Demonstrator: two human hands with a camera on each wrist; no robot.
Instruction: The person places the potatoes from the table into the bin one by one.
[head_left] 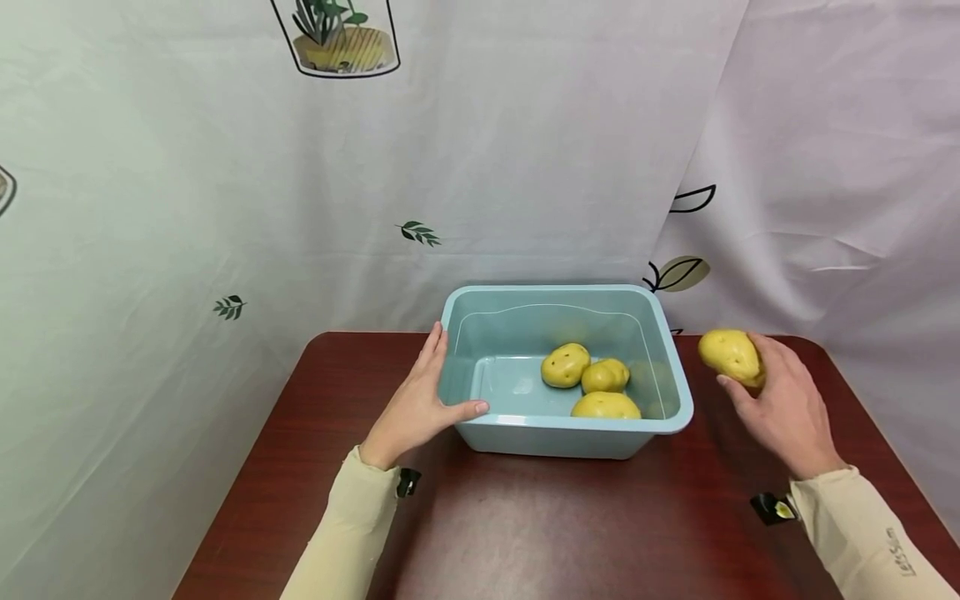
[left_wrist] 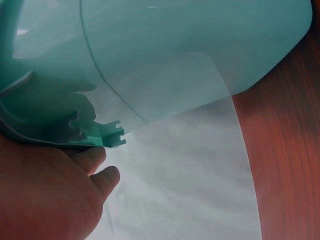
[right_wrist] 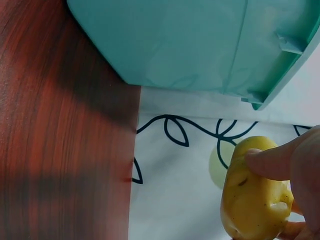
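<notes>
A light-blue plastic bin (head_left: 540, 433) stands on the table with three yellow potatoes inside: one potato (head_left: 566, 365) lies near the middle, a knobbly potato (head_left: 605, 376) beside it, and a larger potato (head_left: 606, 406) partly hidden by the front wall. My left hand (head_left: 420, 404) rests at the bin's front left corner, fingers straight along the left side and thumb at the front rim. To the right of the bin, my right hand (head_left: 787, 400) grips another potato (head_left: 731, 357) between thumb and fingers, held above the table. The right wrist view shows this potato (right_wrist: 255, 195) beside the bin's outer wall (right_wrist: 165, 40).
The dark red wooden table (head_left: 562, 533) extends in front of the bin and to both sides. Right behind its back edge hangs a pale cloth (head_left: 525, 167) printed with leaves and a plant jar.
</notes>
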